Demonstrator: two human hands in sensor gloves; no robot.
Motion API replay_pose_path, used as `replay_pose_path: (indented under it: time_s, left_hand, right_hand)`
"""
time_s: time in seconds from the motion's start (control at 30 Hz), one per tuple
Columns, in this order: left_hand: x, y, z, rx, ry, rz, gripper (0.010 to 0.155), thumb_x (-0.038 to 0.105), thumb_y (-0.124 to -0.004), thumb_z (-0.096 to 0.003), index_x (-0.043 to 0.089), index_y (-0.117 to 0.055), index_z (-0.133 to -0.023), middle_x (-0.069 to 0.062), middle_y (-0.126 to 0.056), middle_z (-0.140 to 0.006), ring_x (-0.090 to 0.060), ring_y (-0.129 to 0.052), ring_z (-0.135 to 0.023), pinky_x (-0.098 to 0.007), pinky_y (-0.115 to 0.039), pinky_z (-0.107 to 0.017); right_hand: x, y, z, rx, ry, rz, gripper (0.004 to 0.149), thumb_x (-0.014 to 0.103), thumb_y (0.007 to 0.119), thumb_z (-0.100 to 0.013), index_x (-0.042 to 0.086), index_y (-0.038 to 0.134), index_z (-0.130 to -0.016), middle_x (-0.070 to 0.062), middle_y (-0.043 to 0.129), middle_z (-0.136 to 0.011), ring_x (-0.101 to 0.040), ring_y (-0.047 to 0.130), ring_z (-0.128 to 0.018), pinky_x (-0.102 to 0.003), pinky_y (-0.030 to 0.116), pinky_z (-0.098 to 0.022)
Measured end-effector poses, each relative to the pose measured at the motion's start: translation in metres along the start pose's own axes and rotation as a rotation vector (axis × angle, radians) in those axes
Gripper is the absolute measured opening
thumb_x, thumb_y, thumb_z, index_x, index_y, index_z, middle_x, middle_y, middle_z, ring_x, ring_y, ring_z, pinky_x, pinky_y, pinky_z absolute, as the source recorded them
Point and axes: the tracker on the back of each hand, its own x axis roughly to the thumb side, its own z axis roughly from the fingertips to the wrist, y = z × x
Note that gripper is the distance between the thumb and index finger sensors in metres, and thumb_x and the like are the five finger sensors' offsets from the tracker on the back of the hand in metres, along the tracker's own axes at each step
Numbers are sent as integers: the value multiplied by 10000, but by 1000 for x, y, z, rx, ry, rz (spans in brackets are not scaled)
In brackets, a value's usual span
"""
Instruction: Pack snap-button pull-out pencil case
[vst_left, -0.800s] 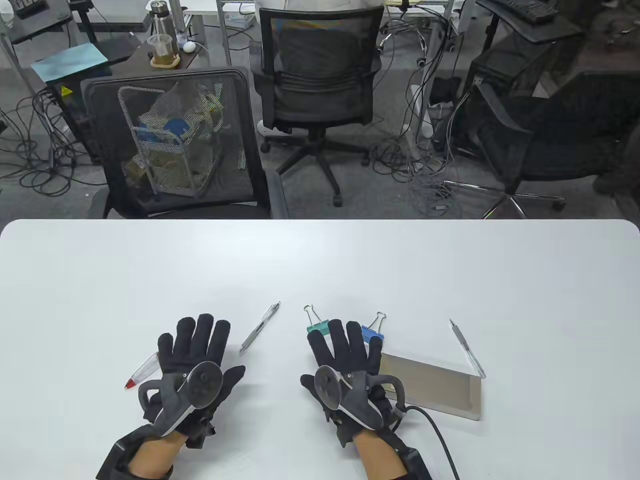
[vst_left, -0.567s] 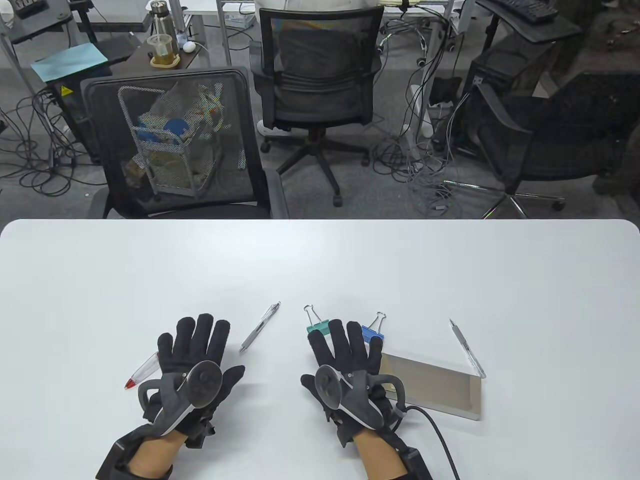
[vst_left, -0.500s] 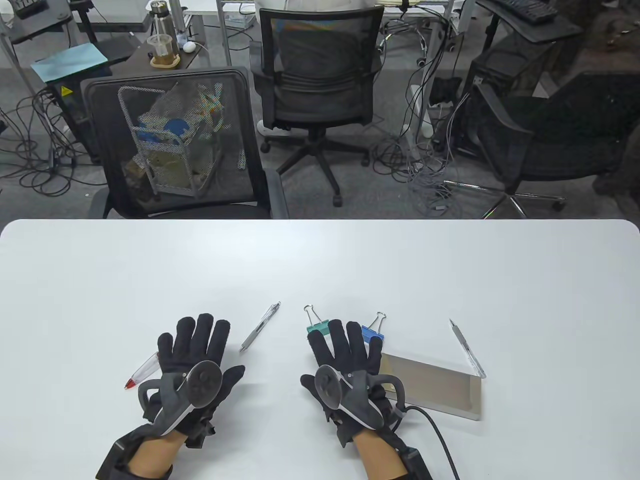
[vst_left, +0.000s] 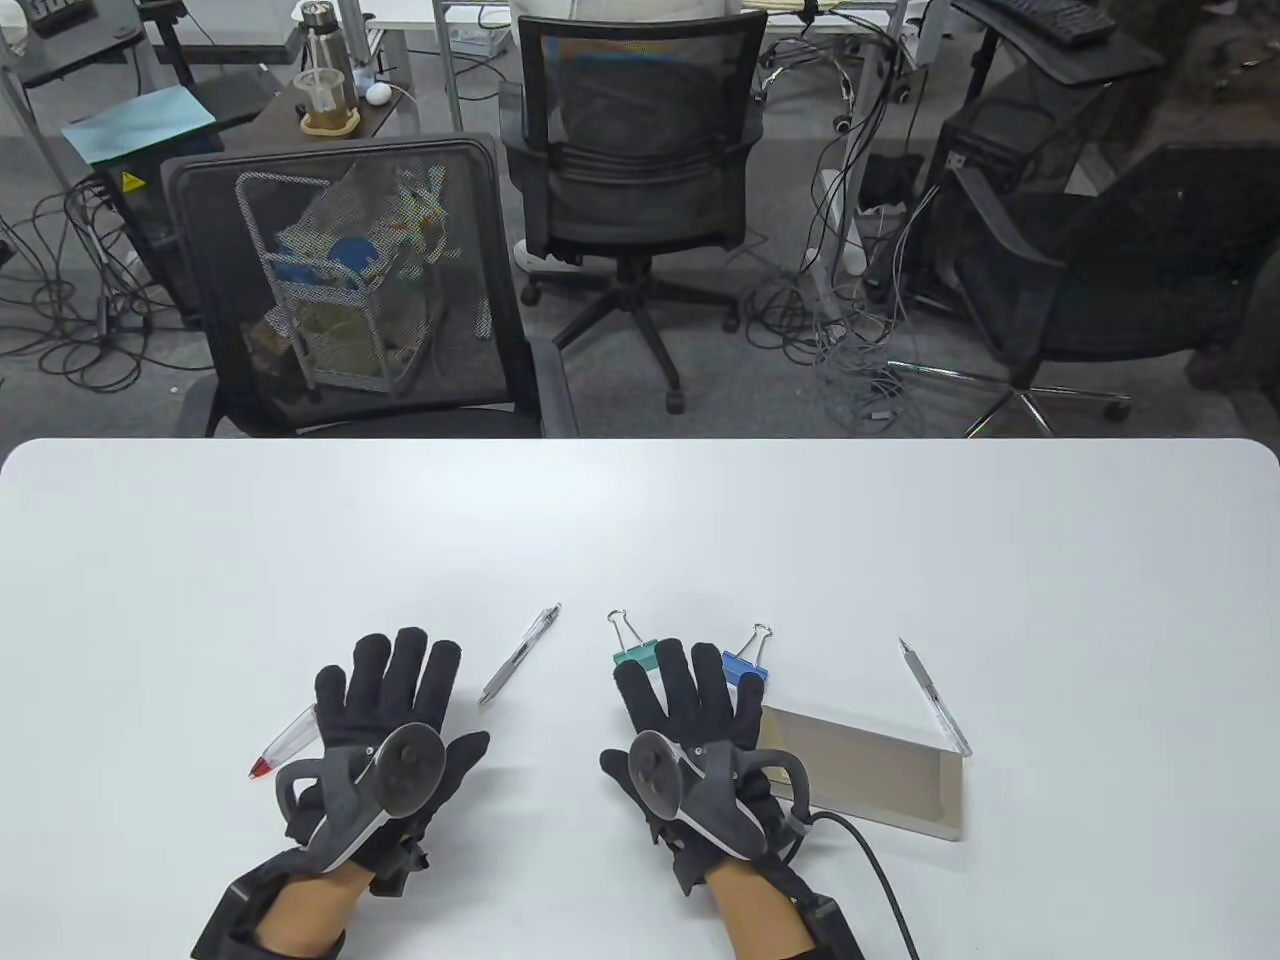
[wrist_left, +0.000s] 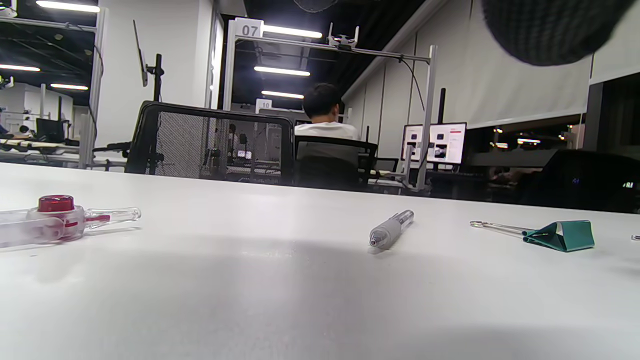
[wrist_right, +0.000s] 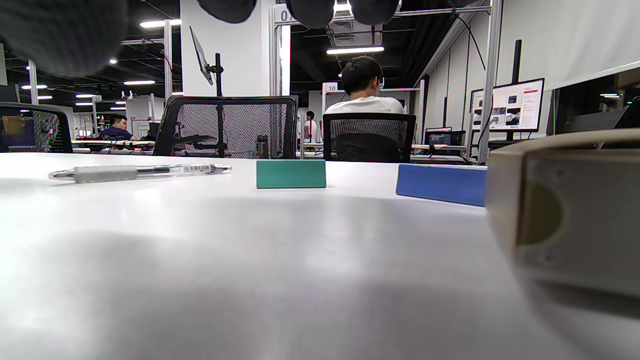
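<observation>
Pencil case (vst_left: 865, 772) lies flat on the tabletop (vst_left: 640, 540) just beside your right hand (vst_left: 690, 740), whose fingers (vst_left: 675, 680) are spread flat and hold nothing (green clip (vst_left: 633, 655) and blue clip (vst_left: 745, 665) sit at their tips). Your left hand (vst_left: 385, 740) rests spread too, between the red-tipped pen (vst_left: 285, 742) and the grey pen (vst_left: 520, 655).

You get even bright overhead light, soft shadows on the bench (vst_left: 640, 540); wrist views blur close fingers (wrist_right: 60, 35).
</observation>
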Motion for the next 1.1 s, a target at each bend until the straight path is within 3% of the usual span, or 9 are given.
replay_pose_path:
  time_s: [0.3,0.5,0.67,0.8,1.1]
  left_hand:
    - [-1,0,-1,-6,7,12,925,703,-727,-321,484,-281,-1101,124,-262,-1237,-289,-247,-1221,-645,-233,-849]
    - [-2,0,-1,-13,7,13,927,706,-725,-320,484,-278,-1102,123,-260,-1238,-288,-246,-1221,-645,-232,-849]
    - [-3,1,-1,-22,11,16,926,705,-725,-321,485,-279,-1102,124,-258,-1238,-290,-244,-1220,-645,-230,-849]
    - [-3,1,-1,-25,10,15,925,704,-726,-321,485,-281,-1102,123,-258,-1238,-290,-241,-1219,-645,-229,-848]
    - [-4,1,-2,-38,10,25,917,702,-724,-329,487,-280,-1102,123,-257,-1238,-291,-237,-1219,-646,-226,-848]
  right_hand:
    - [-1,-5,0,3,0,-23,816,759,645,-371,514,302,-1070,78,266,-1244,-304,318,-1139,-650,338,-779]
    - [-14,-27,2,33,-5,-125,816,744,659,-380,486,320,-1076,45,279,-1240,-320,340,-1128,-650,365,-772]
    - [-56,-44,5,99,54,-58,825,738,677,-376,481,326,-1077,44,281,-1241,-326,331,-1129,-656,353,-772]
    - [-100,-50,6,212,116,-79,856,725,713,-368,472,310,-1080,45,255,-1242,-328,317,-1132,-664,335,-771]
    - [-166,-30,12,463,195,-123,954,686,829,-319,447,306,-1080,59,250,-1238,-316,308,-1133,-667,306,-773]
